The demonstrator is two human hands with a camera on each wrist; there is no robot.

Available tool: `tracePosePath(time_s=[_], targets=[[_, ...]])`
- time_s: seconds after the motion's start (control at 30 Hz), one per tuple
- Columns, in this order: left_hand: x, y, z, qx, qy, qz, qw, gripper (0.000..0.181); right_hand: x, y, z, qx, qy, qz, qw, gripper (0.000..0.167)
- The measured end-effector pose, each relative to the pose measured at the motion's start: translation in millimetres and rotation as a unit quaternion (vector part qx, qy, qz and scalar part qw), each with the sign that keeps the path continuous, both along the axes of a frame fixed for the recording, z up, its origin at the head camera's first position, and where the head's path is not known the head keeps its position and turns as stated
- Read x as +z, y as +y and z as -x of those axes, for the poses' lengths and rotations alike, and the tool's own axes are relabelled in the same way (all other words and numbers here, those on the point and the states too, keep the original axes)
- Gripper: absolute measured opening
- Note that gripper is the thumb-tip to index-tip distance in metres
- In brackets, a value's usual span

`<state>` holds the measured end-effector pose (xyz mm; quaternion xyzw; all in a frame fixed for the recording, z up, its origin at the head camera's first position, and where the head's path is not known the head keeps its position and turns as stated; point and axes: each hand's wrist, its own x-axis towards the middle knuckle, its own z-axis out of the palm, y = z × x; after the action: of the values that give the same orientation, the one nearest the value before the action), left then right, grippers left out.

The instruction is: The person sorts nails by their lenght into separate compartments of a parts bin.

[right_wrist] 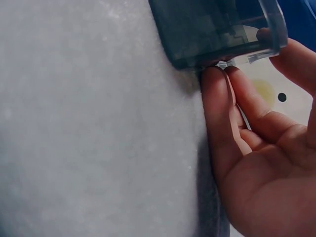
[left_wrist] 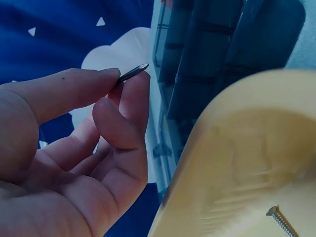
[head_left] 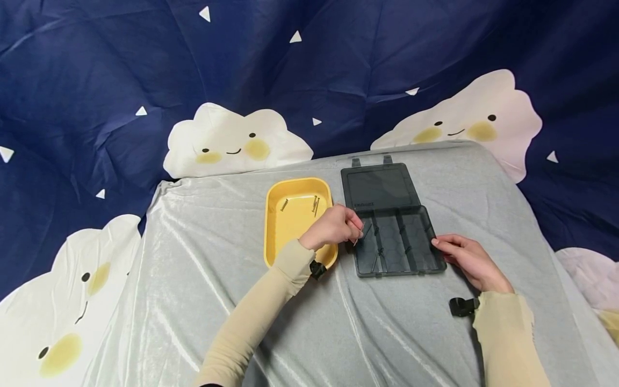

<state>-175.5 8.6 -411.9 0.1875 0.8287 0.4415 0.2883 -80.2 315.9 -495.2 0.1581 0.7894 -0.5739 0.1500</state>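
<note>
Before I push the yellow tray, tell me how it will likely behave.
The yellow tray would probably keep its shape, as it looks like moulded plastic. It seems unlikely to tip, sitting wide and low, though the wrinkled grey cloth may bunch beneath it. The loose screws inside would likely slide or roll.
</note>
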Motion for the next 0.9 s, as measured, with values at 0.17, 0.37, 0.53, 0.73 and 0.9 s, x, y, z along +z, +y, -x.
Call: tracePosePath(time_s=[0.17,0.37,0.53,0.73,0.9], targets=[[-0.8,4.6,-2.5,-0.01,0.026,0.027,0.9992,0.013,-0.6,1,0.5,0.003,-0.002,-0.001,1.0,0.056],[-2.9,9.4,-3.7,-0.027,0.061,0.051,0.9964,0.009,-0.3,1,0.8,0.001,-0.005,0.0,1.0,0.057],[-4.1,12.2,-4.7,-0.039,0.089,0.071,0.9928,0.006,-0.9,1,0.7,0.0,-0.007,0.0,1.0,0.053],[-5.6,14.6,-6.3,-0.039,0.099,0.077,0.9914,0.006,-0.5,1,0.8,0.004,-0.006,-0.004,1.0,0.059],[-6.5,16.3,-7.4,-0.038,0.091,0.08,0.9919,0.007,-0.9,1,1.1,0.007,-0.003,-0.006,1.0,0.058]])
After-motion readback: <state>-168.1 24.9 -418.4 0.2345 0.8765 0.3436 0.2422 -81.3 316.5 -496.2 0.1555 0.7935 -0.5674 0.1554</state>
